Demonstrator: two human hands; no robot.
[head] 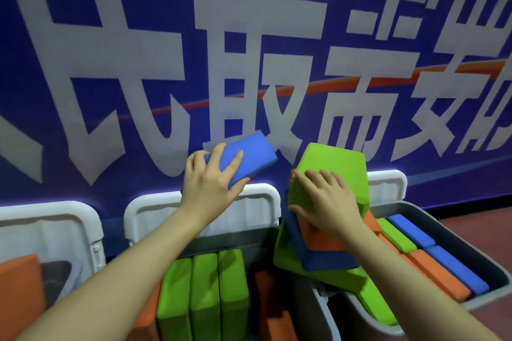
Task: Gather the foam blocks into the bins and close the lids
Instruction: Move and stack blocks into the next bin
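Observation:
My left hand grips a blue foam block in the air above the middle grey bin. My right hand lies on top of a stack of blocks, its fingers spread over a green block and its thumb round that block's edge. Below it come an orange block, a blue one and a long green one, which lean across the rims between the middle and right bins. Three green blocks stand upright in the middle bin.
The right bin holds blue, orange and green blocks in rows. The left bin holds an orange block. White lids stand open behind each bin against a blue banner wall. Reddish floor shows at the right.

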